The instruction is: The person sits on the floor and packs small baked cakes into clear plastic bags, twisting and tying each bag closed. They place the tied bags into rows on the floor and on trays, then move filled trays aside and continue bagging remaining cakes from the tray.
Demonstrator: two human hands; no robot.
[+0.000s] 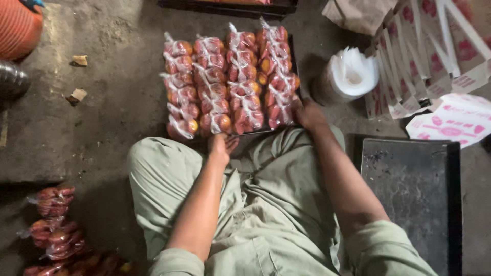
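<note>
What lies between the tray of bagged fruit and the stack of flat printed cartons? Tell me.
In the head view, a roll of clear plastic bags stands on the floor between the tray of bagged fruit and the flat printed cartons.

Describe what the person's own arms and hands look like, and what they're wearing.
Both forearms are bare from above the elbow down. The left hand and right hand wear no gloves; no rings, watch or bracelets can be seen. Short pale olive-green sleeves end near the elbows, matching the loose trousers of the same cloth.
</note>
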